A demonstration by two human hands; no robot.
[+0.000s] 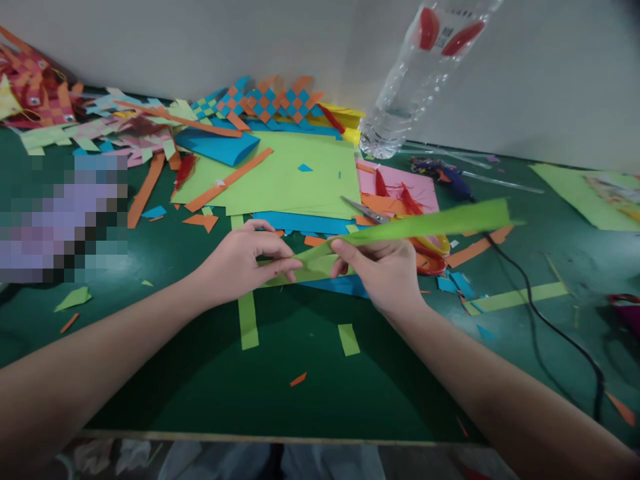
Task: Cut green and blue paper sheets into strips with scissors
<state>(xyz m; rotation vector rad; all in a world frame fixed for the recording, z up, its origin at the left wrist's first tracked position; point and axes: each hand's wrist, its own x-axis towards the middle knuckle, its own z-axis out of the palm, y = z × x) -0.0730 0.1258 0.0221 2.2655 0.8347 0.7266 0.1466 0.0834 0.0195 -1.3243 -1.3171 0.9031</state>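
Observation:
Both my hands hold one long green paper strip [435,223] just above the dark green table [280,387]. My left hand [245,260] pinches its near end between thumb and fingers. My right hand [383,270] grips the strip a little further along, and the free end sticks out up and to the right. A blue paper piece [343,285] lies on the table under my right hand. Scissors [370,212] with yellow and orange handles [433,257] rest just behind my right hand, partly hidden by the strip.
Green paper sheets [295,177] and a pink sheet [400,183] lie behind the hands. Woven orange-and-blue paper pieces [273,100] sit at the back. A clear plastic bottle [415,80] stands back right, a glue gun [447,173] and black cord [545,320] to the right. Loose strips and scraps litter the table.

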